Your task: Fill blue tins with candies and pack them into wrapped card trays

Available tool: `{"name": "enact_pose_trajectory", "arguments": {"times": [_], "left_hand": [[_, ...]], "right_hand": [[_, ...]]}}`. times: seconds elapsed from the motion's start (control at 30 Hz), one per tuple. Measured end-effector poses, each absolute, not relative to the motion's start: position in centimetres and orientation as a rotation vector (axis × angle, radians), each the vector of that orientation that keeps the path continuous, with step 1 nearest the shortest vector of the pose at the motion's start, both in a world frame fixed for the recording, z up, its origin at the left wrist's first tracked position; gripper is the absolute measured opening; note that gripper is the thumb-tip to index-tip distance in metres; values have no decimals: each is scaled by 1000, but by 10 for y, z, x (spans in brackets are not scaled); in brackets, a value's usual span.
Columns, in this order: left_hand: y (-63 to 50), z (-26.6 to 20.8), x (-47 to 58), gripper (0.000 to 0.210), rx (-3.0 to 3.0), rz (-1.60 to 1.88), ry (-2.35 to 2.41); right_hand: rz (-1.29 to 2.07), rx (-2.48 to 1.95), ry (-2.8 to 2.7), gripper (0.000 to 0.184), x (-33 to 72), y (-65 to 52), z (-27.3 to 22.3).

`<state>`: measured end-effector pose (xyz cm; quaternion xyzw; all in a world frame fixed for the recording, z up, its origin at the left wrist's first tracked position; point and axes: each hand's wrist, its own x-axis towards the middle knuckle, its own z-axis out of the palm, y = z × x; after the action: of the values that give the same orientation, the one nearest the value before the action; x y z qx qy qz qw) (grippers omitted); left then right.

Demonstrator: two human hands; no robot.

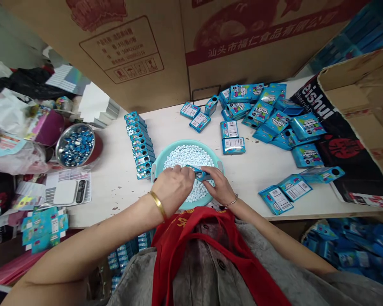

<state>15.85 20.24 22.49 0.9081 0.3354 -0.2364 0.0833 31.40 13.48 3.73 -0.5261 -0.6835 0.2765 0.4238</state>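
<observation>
A small blue candy box (197, 171) is held over a turquoise basin (157, 156) of pale round candies (191, 155). My left hand (176, 185) is closed at the box's left end, its fingers curled over so that the fingertips are partly hidden. On the other side, my right hand (219, 188) grips the box between thumb and fingers. The box's upper end shows an opening with something pale inside. Left of the basin, a column of blue boxes (142, 144) lines up with ends facing up.
Many loose blue boxes (261, 111) pile up at the back right, beside a dark open carton (344, 127). A metal bowl (94, 154) of blue and silver pieces stands left, near a white scale (65, 192). Large cardboard cartons (166, 55) wall off the back.
</observation>
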Motion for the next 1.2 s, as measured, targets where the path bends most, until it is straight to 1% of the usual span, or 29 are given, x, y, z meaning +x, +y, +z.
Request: {"name": "enact_pose_trajectory", "arguments": {"times": [0.07, 0.1, 0.2, 0.23, 0.33, 0.4, 0.47, 0.57, 0.63, 0.7, 0.73, 0.83, 0.97, 1.1, 1.2], "left_hand": [[207, 224, 142, 16, 2689, -549, 972], [210, 219, 133, 19, 2671, -432, 948], [220, 187, 108, 54, 2588, -84, 870], [222, 172, 104, 56, 2557, -25, 845], [215, 136, 96, 34, 2475, -10, 805], [205, 128, 88, 31, 2431, -6, 839], [193, 132, 73, 33, 2385, 42, 939], [175, 149, 36, 34, 2298, 116, 1176], [165, 157, 5, 34, 2260, 140, 1353], [157, 158, -25, 33, 2239, 131, 1514], [153, 154, -39, 32, 2231, 111, 1587], [147, 132, -72, 33, 2196, 9, 1753], [153, 86, -92, 38, 2180, -146, 1816], [169, 43, -89, 38, 2187, -196, 1813], [181, 26, -79, 38, 2156, -170, 1828]], "right_hand": [[723, -1303, -1682, 40, 313, 133, 39], [742, -1289, -1671, 40, 311, 132, 41], [814, -1219, -1665, 39, 304, 128, 48], [839, -1199, -1671, 38, 300, 127, 50], [944, -1167, -1697, 38, 295, 125, 52], [994, -1224, -1644, 49, 306, 121, 47], [918, -1436, -1495, 57, 336, 111, 36], [563, -2050, -1252, 60, 407, 80, 12], [408, -2512, -1195, 75, 454, 51, -6], [473, -2845, -1123, 87, 487, 25, -24], [531, -2915, -1113, 91, 497, 16, -32], [645, -2831, -1173, 97, 502, 8, -51], [680, -2377, -1253, 101, 484, 29, -58], [662, -2047, -1235, 90, 460, 53, -43], [845, -1879, -926, 83, 443, 68, -19]]}}
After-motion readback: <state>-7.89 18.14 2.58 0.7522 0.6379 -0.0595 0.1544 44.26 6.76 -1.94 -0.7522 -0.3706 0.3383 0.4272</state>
